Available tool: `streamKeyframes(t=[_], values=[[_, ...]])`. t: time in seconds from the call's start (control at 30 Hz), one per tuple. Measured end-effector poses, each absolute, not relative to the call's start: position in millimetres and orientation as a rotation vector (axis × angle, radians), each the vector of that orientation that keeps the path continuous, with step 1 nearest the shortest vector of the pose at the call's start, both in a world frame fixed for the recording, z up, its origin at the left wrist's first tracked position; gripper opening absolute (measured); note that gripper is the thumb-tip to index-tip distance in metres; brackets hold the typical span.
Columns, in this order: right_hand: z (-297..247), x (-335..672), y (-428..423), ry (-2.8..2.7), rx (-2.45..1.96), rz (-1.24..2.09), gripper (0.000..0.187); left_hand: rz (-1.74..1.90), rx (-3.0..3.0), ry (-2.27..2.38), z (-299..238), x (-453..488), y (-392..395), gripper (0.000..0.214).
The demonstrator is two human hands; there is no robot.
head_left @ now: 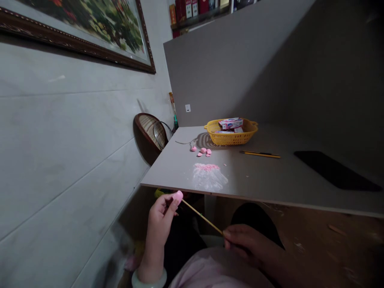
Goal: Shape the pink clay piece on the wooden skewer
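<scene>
My left hand [164,216] pinches a small pink lump [178,196], which looks like soft clay or foam, at the tip of a thin wooden stick [202,217]. The stick slants down to the right, and its lower end sits between the thumb and fingers of my right hand [241,239]. Both hands are in front of the table's near edge, over my lap. On the table beyond them lie several pink petal-like pieces [204,151], a pink bud on a thin stem [193,149], and a patch of white powder [209,180] with pink crumbs [206,167] along its far side.
A yellow basket [231,139] holding small boxes [230,123] stands at the back of the grey table [168,168]. Right of centre lies a yellow-and-black pencil-like stick [260,154]; a dark flat object [336,170] is farther right. A round woven tray [150,134] leans against the left wall.
</scene>
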State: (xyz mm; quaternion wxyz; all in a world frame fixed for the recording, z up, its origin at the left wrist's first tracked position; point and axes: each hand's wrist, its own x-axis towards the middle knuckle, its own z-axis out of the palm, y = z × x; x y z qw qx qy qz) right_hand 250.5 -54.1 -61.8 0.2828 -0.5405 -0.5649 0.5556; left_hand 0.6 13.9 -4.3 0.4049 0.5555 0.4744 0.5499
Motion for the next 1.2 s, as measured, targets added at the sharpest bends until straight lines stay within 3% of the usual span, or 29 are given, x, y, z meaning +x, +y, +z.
streamKeyframes(t=[0.17, 0.2, 0.37, 0.43, 0.5, 0.57, 0.73, 0.8, 0.97, 1.1, 1.2], values=[[-44, 253, -69, -1.574, -1.634, 0.61, 0.034, 1.389, 1.251, 1.263, -17, 2, 21, 0.043], [-42, 254, -71, -1.588, -1.632, 0.571, 0.033, 1.377, 1.244, 1.259, -17, 2, 21, 0.043], [-54, 255, -68, -1.471, -1.433, 1.424, 0.044, 1.38, 1.357, 1.147, -5, 2, 14, 0.033], [-61, 252, -64, -1.492, -1.39, 1.525, 0.054, 1.393, 1.391, 1.131, -3, 3, 13, 0.03], [-64, 248, -61, -1.491, -1.391, 1.501, 0.057, 1.398, 1.378, 1.162, -5, 4, 14, 0.031], [-60, 246, -62, -1.466, -1.443, 1.348, 0.048, 1.406, 1.32, 1.207, -10, 5, 18, 0.034], [-41, 250, -72, -1.599, -1.673, 0.491, 0.033, 1.398, 1.219, 1.251, -20, 4, 23, 0.038], [-39, 254, -73, -1.596, -1.668, 0.661, 0.033, 1.383, 1.254, 1.23, -18, 3, 20, 0.035], [-53, 256, -60, -1.532, -1.48, 1.578, 0.044, 1.387, 1.397, 1.143, -5, 2, 12, 0.028], [-57, 250, -57, -1.545, -1.492, 1.515, 0.047, 1.387, 1.355, 1.176, -5, 1, 15, 0.031], [-51, 250, -65, -1.603, -1.608, 0.984, 0.032, 1.394, 1.229, 1.216, -13, 1, 20, 0.038]])
